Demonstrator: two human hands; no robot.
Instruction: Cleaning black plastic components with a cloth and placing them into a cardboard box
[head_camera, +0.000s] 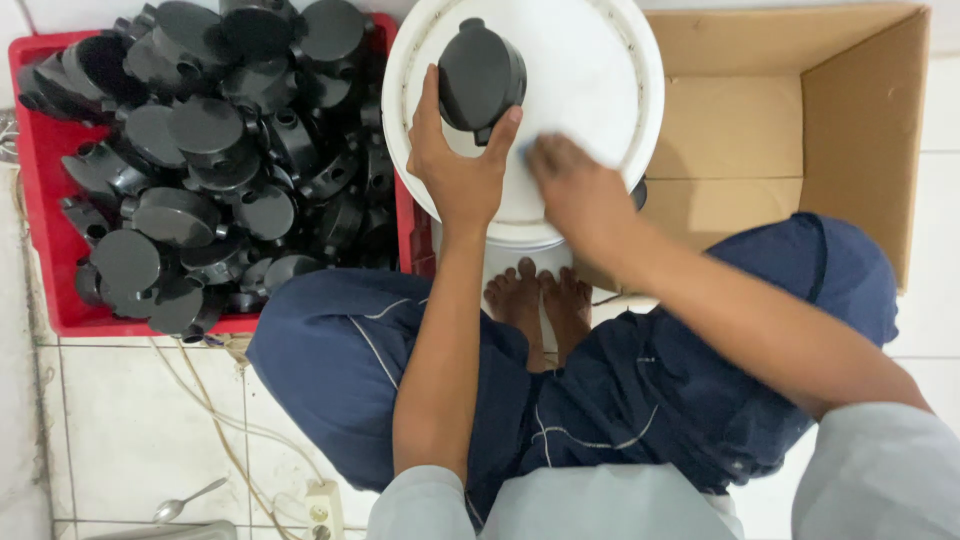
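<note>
A large open cardboard box (800, 120) lies on the tiled floor (130, 420) at the far right, and as far as its visible inside shows it holds nothing. At the far left a red crate (40, 250) is heaped with round black plastic junction boxes (200, 170), so most of the pile looks not yet handled. Between them stands an upturned white bucket (590, 90), its flat top serving as a counter in front of the seated person's crossed legs. The left hand (455, 165) has its fingers clasped around one black junction box (480, 78), held upright on the bucket top. The right hand (575, 190) is blurred just beside it, fingertips pressing something small and bluish; I cannot tell whether it grips. A spoon (190, 498) lies near left.
</note>
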